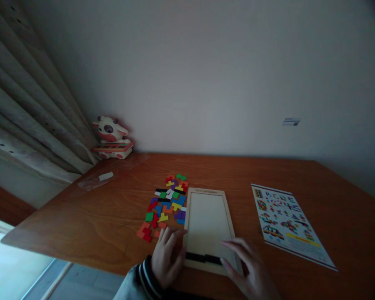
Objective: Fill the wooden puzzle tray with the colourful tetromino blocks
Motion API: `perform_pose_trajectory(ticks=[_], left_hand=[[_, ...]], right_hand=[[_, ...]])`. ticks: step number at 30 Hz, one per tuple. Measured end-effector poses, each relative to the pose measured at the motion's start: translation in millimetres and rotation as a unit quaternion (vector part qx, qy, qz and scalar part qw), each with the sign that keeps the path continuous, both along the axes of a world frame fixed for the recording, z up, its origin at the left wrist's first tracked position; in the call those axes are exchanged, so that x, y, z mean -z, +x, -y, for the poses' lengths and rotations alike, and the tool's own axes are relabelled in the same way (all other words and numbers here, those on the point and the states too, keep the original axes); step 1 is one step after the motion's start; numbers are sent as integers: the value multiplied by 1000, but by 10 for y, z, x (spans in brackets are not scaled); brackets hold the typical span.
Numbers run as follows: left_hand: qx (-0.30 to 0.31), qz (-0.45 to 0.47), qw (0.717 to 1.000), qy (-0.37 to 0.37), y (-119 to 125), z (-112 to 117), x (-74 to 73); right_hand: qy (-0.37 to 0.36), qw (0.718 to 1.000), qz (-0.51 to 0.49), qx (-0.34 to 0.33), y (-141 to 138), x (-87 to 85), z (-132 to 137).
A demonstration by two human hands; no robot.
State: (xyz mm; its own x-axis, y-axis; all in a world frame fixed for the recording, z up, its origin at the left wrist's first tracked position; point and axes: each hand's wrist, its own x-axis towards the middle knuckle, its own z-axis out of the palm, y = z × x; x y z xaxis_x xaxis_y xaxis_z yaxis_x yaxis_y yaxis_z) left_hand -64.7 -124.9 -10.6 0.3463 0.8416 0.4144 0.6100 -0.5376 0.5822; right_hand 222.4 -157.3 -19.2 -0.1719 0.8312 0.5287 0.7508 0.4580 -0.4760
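Note:
A wooden puzzle tray (222,201) with a pale raised frame lies on the table. Two black bar-shaped pieces (195,257) lie end to end along the inside of its near edge. My left hand (167,256) rests at the tray's left edge, fingers bent and apart, with nothing seen in it. Over the lower right corner, my right hand (248,266) has thumb and forefinger spread. Its thumb is beside the right end of the right-hand black bar; whether they touch I cannot tell. Left of the tray, colourful block puzzle pieces (167,209) are spread flat in a loose group.
A printed pattern sheet (290,221) lies to the right on the brown wooden table (112,225). At the back left stands a cow-shaped toy keyboard (112,139). Clear plastic wrapping (92,181) lies in front of it, near a curtain (34,96). A wall rises behind.

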Motion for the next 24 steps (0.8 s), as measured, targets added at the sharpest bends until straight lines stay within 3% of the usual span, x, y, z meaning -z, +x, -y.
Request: perform_pose_trajectory(ticks=[5,11,19,24], left_hand=[[-20,-60,998,19,-32,-2,-10],[-39,-86,995,-13,-17,-44,62],[55,28,997,-39,-183,-41,42],[27,80,996,-19,-228,-106,169]], right_hand=[[-59,994,78,-37,-26,23,3],[-78,993,83,-37,19,89,-14],[-33,997,61,-41,31,72,-49],[-40,996,67,-39,30,61,-47]])
